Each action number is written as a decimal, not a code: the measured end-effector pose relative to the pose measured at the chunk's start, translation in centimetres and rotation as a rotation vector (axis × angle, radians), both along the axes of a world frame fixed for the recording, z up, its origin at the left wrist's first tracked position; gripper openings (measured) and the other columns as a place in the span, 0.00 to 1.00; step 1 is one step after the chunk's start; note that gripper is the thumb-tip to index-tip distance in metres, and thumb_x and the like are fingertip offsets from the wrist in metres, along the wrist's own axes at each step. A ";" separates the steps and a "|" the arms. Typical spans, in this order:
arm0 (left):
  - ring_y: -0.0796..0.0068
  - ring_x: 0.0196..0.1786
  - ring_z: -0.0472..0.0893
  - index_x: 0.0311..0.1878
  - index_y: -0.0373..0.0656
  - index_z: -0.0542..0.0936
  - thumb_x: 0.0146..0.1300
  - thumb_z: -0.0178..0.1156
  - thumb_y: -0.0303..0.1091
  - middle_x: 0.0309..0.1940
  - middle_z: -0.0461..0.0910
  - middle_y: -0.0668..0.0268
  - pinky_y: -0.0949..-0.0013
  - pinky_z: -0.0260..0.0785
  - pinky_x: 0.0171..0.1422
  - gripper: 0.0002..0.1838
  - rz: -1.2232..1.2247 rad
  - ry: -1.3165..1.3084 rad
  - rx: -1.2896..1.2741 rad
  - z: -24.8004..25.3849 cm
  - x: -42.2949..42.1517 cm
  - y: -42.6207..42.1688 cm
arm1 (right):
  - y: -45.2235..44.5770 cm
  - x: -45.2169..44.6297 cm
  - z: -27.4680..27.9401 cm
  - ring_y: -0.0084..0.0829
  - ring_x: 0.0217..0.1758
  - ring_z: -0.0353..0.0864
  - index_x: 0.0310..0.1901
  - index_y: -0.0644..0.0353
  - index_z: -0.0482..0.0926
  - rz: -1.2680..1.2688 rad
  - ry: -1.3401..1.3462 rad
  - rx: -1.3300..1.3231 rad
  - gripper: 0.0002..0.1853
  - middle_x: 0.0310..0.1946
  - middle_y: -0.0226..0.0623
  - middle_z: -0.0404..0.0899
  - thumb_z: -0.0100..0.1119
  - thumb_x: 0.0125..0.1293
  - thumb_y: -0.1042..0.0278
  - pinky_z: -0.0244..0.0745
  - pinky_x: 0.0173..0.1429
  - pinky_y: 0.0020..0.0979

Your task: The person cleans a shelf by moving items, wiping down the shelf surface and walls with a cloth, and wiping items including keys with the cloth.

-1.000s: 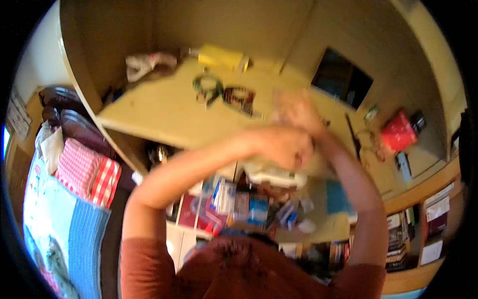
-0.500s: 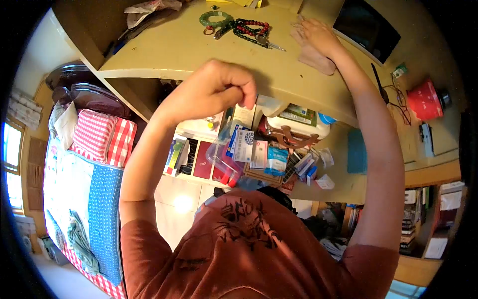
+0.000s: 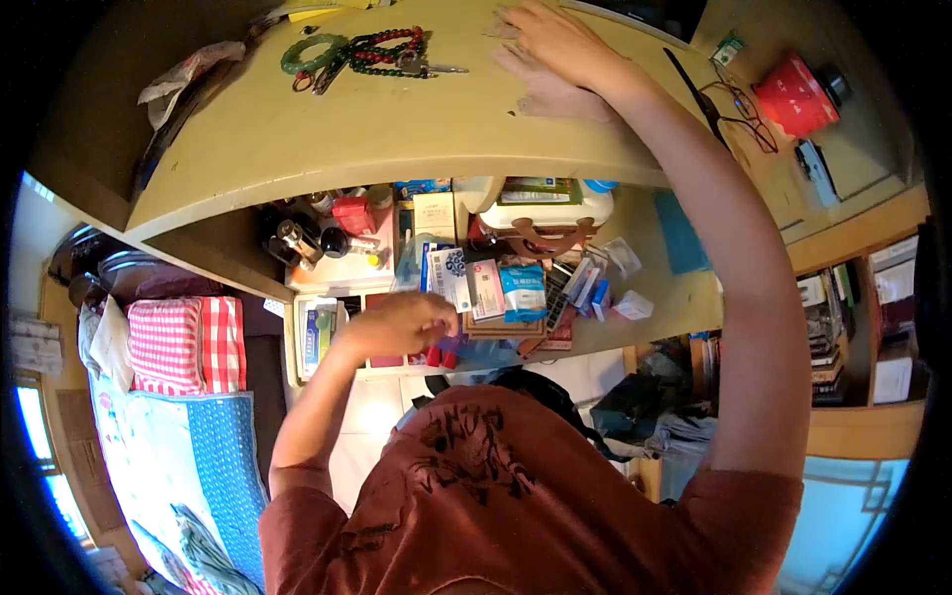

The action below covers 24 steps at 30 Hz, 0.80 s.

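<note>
My right hand [image 3: 570,48] presses a thin greyish-pink cloth [image 3: 555,91] against the pale yellow desktop [image 3: 297,129]; part of the cloth spreads out beneath the fingers. Lower down, my left hand [image 3: 405,323] hovers in front of the shelf below the desktop, its fingers loosely curled with nothing visible in them. To the left of the cloth lie a green bangle [image 3: 312,55], dark and red bead strings [image 3: 390,52] and a key [image 3: 436,69].
Glasses [image 3: 749,114] and a red container [image 3: 798,96] stand right of my forearm. Crumpled paper [image 3: 188,81] lies at the left. Below, the shelf holds boxes, a blue packet [image 3: 523,294] and a white case [image 3: 545,213]. A bed [image 3: 164,436] is at far left.
My left hand has dropped from the desk edge to in front of the shelf. My right hand and the cloth remain on the desktop, farther from my body. The view has shifted.
</note>
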<state>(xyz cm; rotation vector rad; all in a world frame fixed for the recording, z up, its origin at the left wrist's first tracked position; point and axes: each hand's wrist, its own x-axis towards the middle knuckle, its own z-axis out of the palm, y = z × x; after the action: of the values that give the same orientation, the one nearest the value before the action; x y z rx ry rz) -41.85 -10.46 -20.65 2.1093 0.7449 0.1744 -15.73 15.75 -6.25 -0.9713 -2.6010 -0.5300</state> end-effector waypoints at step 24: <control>0.49 0.70 0.69 0.76 0.40 0.61 0.63 0.67 0.40 0.69 0.67 0.48 0.57 0.58 0.75 0.41 0.750 -0.412 0.826 14.9 11.4 3.4 | -10.5 -2.6 0.9 0.46 0.66 0.68 0.57 0.61 0.78 -0.196 0.330 -0.151 0.19 0.59 0.49 0.71 0.48 0.68 0.65 0.62 0.69 0.45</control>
<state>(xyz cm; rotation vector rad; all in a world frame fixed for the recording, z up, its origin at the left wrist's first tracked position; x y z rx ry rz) -30.41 -7.06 -5.78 2.2686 1.3159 1.4867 -18.31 5.27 -5.37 -1.2546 -2.2891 -0.1972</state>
